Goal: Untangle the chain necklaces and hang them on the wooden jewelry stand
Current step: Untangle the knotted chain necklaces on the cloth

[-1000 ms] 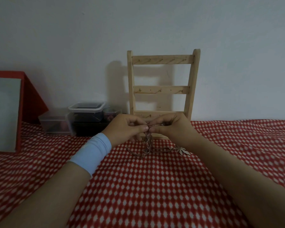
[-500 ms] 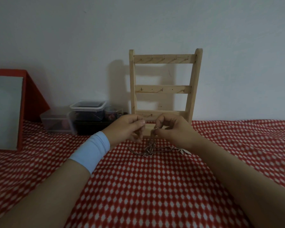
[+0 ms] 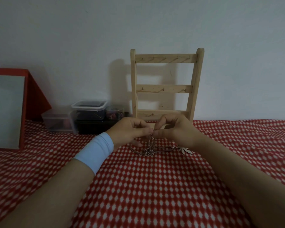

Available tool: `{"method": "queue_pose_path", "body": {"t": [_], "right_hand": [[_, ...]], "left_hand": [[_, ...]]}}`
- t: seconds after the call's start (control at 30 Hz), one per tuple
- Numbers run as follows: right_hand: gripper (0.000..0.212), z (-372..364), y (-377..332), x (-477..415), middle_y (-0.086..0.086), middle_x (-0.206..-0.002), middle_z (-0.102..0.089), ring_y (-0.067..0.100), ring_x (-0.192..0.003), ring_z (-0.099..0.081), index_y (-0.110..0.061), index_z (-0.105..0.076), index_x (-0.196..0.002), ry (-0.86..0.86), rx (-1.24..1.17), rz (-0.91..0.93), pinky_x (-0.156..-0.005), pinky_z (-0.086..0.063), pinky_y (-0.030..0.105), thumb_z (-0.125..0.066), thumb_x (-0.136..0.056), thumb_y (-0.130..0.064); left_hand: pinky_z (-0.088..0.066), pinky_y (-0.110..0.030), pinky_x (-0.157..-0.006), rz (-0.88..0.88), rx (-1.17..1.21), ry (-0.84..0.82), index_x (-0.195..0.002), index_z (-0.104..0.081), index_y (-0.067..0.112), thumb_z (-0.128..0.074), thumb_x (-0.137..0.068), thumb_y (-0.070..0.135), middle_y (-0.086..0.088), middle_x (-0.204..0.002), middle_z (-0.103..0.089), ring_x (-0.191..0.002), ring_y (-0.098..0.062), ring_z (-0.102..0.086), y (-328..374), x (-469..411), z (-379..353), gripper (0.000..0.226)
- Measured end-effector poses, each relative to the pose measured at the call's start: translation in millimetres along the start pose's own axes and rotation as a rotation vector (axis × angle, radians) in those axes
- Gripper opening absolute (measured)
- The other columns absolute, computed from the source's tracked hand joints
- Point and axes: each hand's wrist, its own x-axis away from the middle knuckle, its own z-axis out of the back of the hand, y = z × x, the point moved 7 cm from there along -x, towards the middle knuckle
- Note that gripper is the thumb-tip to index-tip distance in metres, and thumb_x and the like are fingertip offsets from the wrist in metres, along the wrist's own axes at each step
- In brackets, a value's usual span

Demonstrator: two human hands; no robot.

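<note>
While the left hand (image 3: 130, 131) and right hand (image 3: 175, 129) pinch the chains (image 3: 149, 148) at one spot, the tangle heaped on the cloth (image 3: 155, 186) near its far edge before the stand (image 3: 165, 87), the strands want teasing apart gently, never yanking. The tubs (image 3: 89, 111) left of the stand hold dark contents, perhaps beads.
</note>
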Motion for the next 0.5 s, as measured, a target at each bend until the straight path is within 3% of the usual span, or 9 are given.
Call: {"method": "queue_pose_path", "body": {"t": [0.07,0.17,0.27,0.37,0.43,0.5], "right_hand": [[0.006,-4,-2,1,0.005,-0.088,-0.073,0.006,-0.074,-0.068,-0.003,-0.072,-0.088,-0.064,0.036,-0.003,-0.073,-0.056,0.021,-0.077,-0.085,-0.002],[0.007,-6,-4,1,0.009,-0.090,-0.070,0.009,-0.079,-0.065,-0.007,-0.070,-0.091,-0.141,0.137,0.006,-0.078,-0.057,0.026,-0.076,-0.087,-0.006],[0.014,0,0,0,0.003,-0.088,-0.072,0.009,-0.075,-0.066,-0.016,-0.070,-0.096,-0.147,0.200,-0.069,-0.076,-0.057,0.024,-0.079,-0.086,-0.011],[0.009,7,-1,-2,0.004,-0.088,-0.076,0.017,-0.080,-0.072,-0.013,-0.074,-0.094,-0.113,0.183,-0.134,-0.080,-0.060,0.026,-0.078,-0.086,-0.012],[0.004,8,-5,0,0.001,-0.079,-0.076,0.007,-0.067,-0.070,-0.010,-0.077,-0.089,-0.110,0.166,-0.174,-0.067,-0.055,0.015,-0.073,-0.091,-0.012],[0.014,6,-6,4,-0.001,-0.068,-0.071,0.002,-0.047,-0.054,-0.008,-0.077,-0.086,-0.117,0.105,-0.236,-0.048,-0.042,0.012,-0.069,-0.095,-0.014]], "left_hand": [[-0.059,-0.030,-0.068,0.068,0.095,-0.083,-0.092,-0.074,0.017,-0.065,-0.090,0.023,-0.001,-0.090,-0.074,-0.083,-0.012,-0.069,-7,1,-6,0.011],[-0.059,-0.031,-0.074,0.101,0.165,-0.184,-0.096,-0.071,0.012,-0.056,-0.096,0.025,-0.008,-0.096,-0.072,-0.086,-0.016,-0.068,-12,4,-12,0.020],[-0.057,-0.037,-0.077,0.091,0.227,-0.113,-0.106,-0.068,0.006,-0.052,-0.099,0.023,-0.013,-0.101,-0.070,-0.090,-0.021,-0.067,-16,0,-7,0.025],[-0.055,-0.036,-0.073,0.056,0.204,-0.031,-0.097,-0.067,0.010,-0.053,-0.099,0.022,-0.006,-0.088,-0.069,-0.079,-0.017,-0.067,-14,-4,-4,0.019],[-0.054,-0.028,-0.064,0.028,0.163,0.016,-0.092,-0.065,0.011,-0.053,-0.099,0.020,-0.001,-0.077,-0.065,-0.069,-0.013,-0.063,-9,-3,-4,0.016],[-0.054,-0.026,-0.061,-0.012,0.122,0.069,-0.090,-0.065,0.011,-0.055,-0.098,0.018,0.001,-0.072,-0.064,-0.065,-0.012,-0.061,-5,-2,-2,0.015]]}}
